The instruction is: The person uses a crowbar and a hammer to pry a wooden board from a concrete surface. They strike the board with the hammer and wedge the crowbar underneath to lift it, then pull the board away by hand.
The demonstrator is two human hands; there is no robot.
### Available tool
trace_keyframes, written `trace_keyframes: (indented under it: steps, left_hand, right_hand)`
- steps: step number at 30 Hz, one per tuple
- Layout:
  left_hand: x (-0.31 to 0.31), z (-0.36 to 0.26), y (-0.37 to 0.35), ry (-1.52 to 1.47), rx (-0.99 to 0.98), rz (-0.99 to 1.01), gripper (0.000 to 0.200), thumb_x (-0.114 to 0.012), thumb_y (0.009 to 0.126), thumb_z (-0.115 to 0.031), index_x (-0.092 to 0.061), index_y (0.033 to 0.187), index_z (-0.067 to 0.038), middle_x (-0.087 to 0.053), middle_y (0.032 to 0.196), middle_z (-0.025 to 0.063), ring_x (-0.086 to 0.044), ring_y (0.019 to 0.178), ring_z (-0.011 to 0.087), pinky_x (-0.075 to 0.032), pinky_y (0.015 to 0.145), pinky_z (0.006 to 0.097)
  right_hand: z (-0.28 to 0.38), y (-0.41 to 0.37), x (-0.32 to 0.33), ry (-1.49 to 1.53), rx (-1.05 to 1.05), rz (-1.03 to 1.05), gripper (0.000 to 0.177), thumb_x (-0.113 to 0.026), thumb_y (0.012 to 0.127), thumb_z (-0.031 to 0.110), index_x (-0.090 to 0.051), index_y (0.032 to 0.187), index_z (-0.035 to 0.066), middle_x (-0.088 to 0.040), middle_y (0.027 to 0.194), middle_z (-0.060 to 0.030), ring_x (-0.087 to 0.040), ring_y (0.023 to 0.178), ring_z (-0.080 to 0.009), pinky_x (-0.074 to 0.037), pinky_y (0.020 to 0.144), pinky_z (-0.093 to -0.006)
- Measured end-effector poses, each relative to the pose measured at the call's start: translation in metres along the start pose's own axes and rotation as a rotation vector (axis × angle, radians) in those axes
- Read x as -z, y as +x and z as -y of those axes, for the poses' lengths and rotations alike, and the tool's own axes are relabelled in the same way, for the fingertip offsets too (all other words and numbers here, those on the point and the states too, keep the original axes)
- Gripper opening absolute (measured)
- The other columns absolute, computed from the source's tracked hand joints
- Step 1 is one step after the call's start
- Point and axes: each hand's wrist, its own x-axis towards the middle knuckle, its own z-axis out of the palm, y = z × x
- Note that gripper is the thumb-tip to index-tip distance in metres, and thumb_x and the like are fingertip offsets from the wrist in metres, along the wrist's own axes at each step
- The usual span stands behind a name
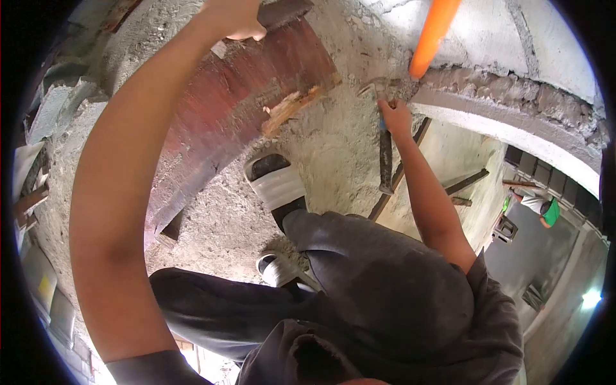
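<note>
My left hand point(236, 18) reaches to the top edge of the view and grips the far edge of a reddish wooden board point(237, 96), beside a dark strip of wood point(282, 11). Its fingertips are partly hidden. The board is worn, dusted with cement and splintered at one corner. In my right hand point(396, 119) is a hammer point(385, 160), held near its head, the dark handle with a blue part pointing back toward me. The hammer head lies close to the rough concrete, left of an orange pipe point(433, 38).
My sandalled feet point(279, 183) stand on rough concrete beside the board. A concrete ledge point(507, 115) curves along the right, above a lower area with timber pieces point(467, 182). Another person point(542, 206) in green and white is down there. Rubble and blocks point(58, 109) lie left.
</note>
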Motion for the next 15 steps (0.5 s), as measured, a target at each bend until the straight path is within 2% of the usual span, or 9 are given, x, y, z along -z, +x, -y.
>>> trace_keyframes:
  steps: [1,3,5,6,8,9,12,14,15]
  left_hand:
    - [-0.001,0.003,0.003,0.036,-0.033,0.044,0.043,-0.072,0.071,-0.041,-0.069,0.089,-0.002,-0.069,0.082,0.0141,-0.069,0.08,0.0298,-0.055,0.071,0.0419]
    - [-0.013,0.001,-0.004,-0.043,0.005,0.059,0.047,-0.071,0.071,-0.043,-0.068,0.091,-0.001,-0.069,0.083,0.0151,-0.069,0.079,0.0304,-0.055,0.072,0.0421]
    - [-0.03,-0.006,-0.02,-0.102,0.039,-0.013,0.055,-0.065,0.075,-0.048,-0.066,0.1,0.001,-0.069,0.09,0.0171,-0.069,0.081,0.0324,-0.055,0.073,0.0435]
    - [-0.036,-0.012,-0.027,-0.098,0.039,-0.011,0.055,-0.065,0.075,-0.048,-0.066,0.1,0.001,-0.069,0.09,0.0171,-0.069,0.081,0.0324,-0.055,0.073,0.0435]
    - [-0.043,-0.022,-0.035,-0.087,0.114,0.019,0.046,-0.064,0.083,-0.047,-0.069,0.081,-0.002,-0.07,0.076,0.0124,-0.07,0.075,0.0285,-0.054,0.084,0.044]
    - [-0.045,-0.024,-0.036,-0.138,0.133,0.015,0.049,-0.065,0.081,-0.049,-0.069,0.083,0.0,-0.07,0.079,0.0147,-0.07,0.078,0.0302,-0.056,0.078,0.0442]
    - [-0.047,-0.026,-0.036,-0.174,0.149,-0.059,0.047,-0.065,0.081,-0.047,-0.069,0.082,0.0,-0.07,0.074,0.013,-0.07,0.075,0.0307,-0.057,0.076,0.0429]
    - [-0.047,-0.026,-0.04,-0.166,0.128,-0.052,0.046,-0.065,0.081,-0.046,-0.069,0.081,0.0,-0.07,0.073,0.0121,-0.07,0.074,0.0295,-0.057,0.075,0.0418]
    - [-0.045,-0.028,-0.043,-0.163,0.108,-0.045,0.045,-0.064,0.081,-0.045,-0.069,0.08,-0.001,-0.07,0.072,0.0112,-0.07,0.074,0.0284,-0.057,0.073,0.0407]
  right_hand:
    - [-0.009,0.001,-0.008,0.02,0.06,-0.046,0.058,-0.065,0.081,0.048,-0.063,0.103,-0.006,-0.067,0.096,-0.0237,-0.065,0.087,-0.0375,-0.049,0.079,-0.0429]
    - [-0.008,-0.006,-0.013,0.054,0.123,-0.093,0.054,-0.066,0.085,0.044,-0.061,0.106,-0.005,-0.067,0.096,-0.0233,-0.067,0.084,-0.0343,-0.051,0.075,-0.0416]
    - [0.019,-0.031,0.002,0.715,-0.303,0.197,0.039,-0.063,0.092,0.033,-0.059,0.109,-0.002,-0.066,0.089,-0.0184,-0.066,0.072,-0.0243,-0.051,0.062,-0.0357]
    - [0.014,-0.032,-0.001,0.719,-0.305,0.2,0.039,-0.063,0.092,0.033,-0.059,0.109,-0.002,-0.066,0.089,-0.0184,-0.066,0.072,-0.0243,-0.051,0.062,-0.0357]
    - [-0.002,-0.029,-0.007,0.861,-0.364,0.362,0.03,-0.06,0.095,0.025,-0.055,0.112,-0.001,-0.063,0.082,-0.0121,-0.059,0.061,-0.0161,-0.048,0.052,-0.0295]
    - [-0.005,-0.027,-0.005,0.863,-0.361,0.365,0.03,-0.06,0.095,0.025,-0.055,0.112,-0.001,-0.063,0.082,-0.0121,-0.059,0.061,-0.0161,-0.048,0.052,-0.0295]
    - [-0.008,-0.02,0.004,0.812,-0.341,0.418,0.035,-0.06,0.096,0.024,-0.051,0.117,-0.002,-0.061,0.08,-0.0093,-0.055,0.058,-0.0156,-0.049,0.051,-0.0305]
    - [0.007,-0.019,0.025,0.952,-0.395,0.511,0.035,-0.058,0.096,0.023,-0.051,0.118,-0.003,-0.061,0.08,-0.0086,-0.055,0.058,-0.0147,-0.049,0.051,-0.0306]
    - [0.013,-0.016,0.029,0.958,-0.352,0.505,0.031,-0.058,0.096,0.023,-0.056,0.115,-0.001,-0.061,0.08,-0.0078,-0.055,0.06,-0.0141,-0.05,0.052,-0.0315]
